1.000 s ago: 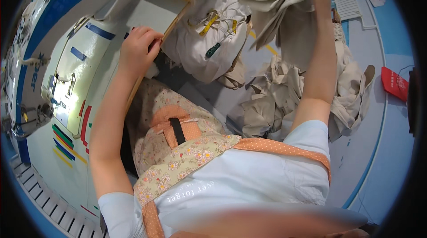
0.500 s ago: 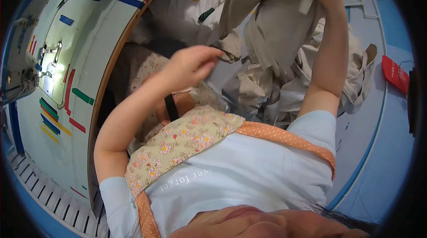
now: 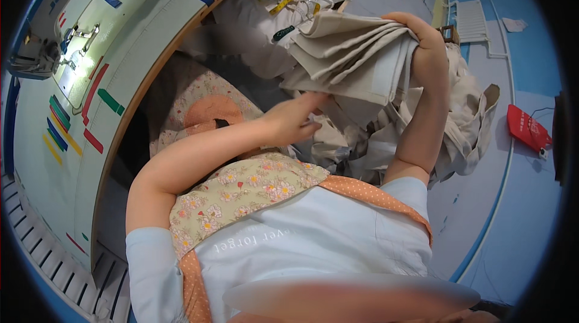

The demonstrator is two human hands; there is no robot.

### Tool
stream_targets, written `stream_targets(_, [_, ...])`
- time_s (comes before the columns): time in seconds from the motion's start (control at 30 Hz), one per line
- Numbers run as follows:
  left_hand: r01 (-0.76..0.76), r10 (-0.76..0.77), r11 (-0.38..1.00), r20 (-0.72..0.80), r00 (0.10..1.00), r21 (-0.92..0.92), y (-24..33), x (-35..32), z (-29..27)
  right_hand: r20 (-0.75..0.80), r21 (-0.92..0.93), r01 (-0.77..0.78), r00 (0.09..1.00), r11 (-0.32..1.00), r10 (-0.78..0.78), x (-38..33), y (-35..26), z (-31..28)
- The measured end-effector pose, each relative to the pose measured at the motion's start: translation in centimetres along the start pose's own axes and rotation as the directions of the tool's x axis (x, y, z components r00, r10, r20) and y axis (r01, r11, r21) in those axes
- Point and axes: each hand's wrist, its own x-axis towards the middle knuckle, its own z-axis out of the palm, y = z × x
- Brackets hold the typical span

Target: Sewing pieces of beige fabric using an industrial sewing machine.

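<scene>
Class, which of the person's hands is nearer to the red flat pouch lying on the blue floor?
Right. The right hand, gripping the folded beige cloth, is closer to the red flat pouch; the left hand reaches under that cloth, farther away.

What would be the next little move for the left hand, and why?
Probably the left hand closes on the lower edge of the folded beige cloth. The right hand alone grips that stack from above, and the left fingers are already right beneath its hanging layers.
</scene>
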Motion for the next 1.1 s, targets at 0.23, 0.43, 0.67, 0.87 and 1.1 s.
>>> stream_targets(0.23, [-0.045,0.019,0.995,-0.274,0.962,-0.088,-0.4,0.6,-1.6,0.043,0.300,-0.395,0.915,0.868,0.402,-2.4,1.4,-1.1])
stream_targets(0.43, [-0.044,-0.041,0.949,-0.260,0.965,-0.313,-1.0,1.1,-1.6,0.160,0.291,-0.436,0.900,0.852,0.406,-4.0,1.8,-1.6])
stream_targets(0.67, [-0.080,-0.047,0.776,-0.183,0.982,-0.625,0.3,0.9,-1.9,0.140,0.318,-0.392,0.920,0.863,0.366,-5.4,2.2,0.0])
stream_targets(0.87, [-0.085,-0.209,0.251,-0.140,0.968,-0.964,2.8,-0.9,-2.6,0.232,0.292,-0.195,0.964,0.936,0.129,-7.4,1.0,5.7])
stream_targets(1.1, [-0.024,-0.399,0.564,-0.298,0.867,-0.826,1.9,-4.9,-2.8,0.422,0.558,-0.252,0.906,0.790,-0.009,-10.6,0.6,14.0])
